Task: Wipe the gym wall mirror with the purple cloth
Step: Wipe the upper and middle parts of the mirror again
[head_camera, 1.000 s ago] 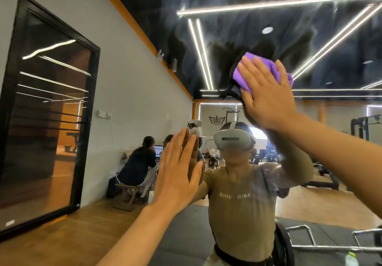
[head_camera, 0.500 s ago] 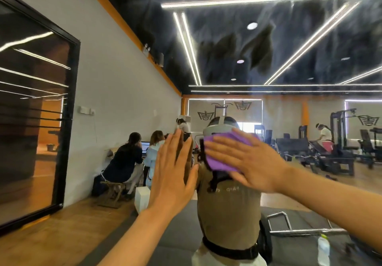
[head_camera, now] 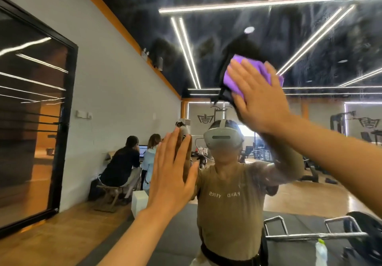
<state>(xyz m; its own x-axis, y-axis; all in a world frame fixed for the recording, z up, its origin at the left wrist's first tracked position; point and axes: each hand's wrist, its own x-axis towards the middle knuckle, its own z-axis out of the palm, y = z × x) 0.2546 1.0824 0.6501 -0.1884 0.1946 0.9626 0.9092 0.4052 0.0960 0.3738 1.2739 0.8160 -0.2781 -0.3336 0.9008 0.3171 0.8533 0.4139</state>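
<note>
Lettering across the chest of the olive shirt (head_camera: 229,214) reflected in the mirror (head_camera: 310,38) runs reversed, roughly "KAND" and "YIRS", too soft to read surely; crest-like logos (head_camera: 205,118) hang on the far wall in the reflection. The right hand (head_camera: 258,102) is raised high with fingers straight and spread, palm flat against the purple cloth (head_camera: 248,73), pressing it to the glass; the cloth is folded and shows above and to the left of the fingers. The left hand (head_camera: 171,174) is lower and to the left, fingers straight and close together, palm toward the mirror and apparently resting on it, holding nothing. Hazy streaks smear the upper glass over the reflected dark ceiling and its strip lights (head_camera: 186,52). The reflection shows a person in a white headset (head_camera: 222,138), two seated people (head_camera: 132,162) at a laptop (head_camera: 143,151) by the white wall, a dark-framed glass door (head_camera: 35,121), a barbell frame (head_camera: 310,230) on dark mats, a bottle (head_camera: 321,252) at lower right and gym machines (head_camera: 339,123) farther back. Both forearms cross the lower view, covering part of the mirror.
</note>
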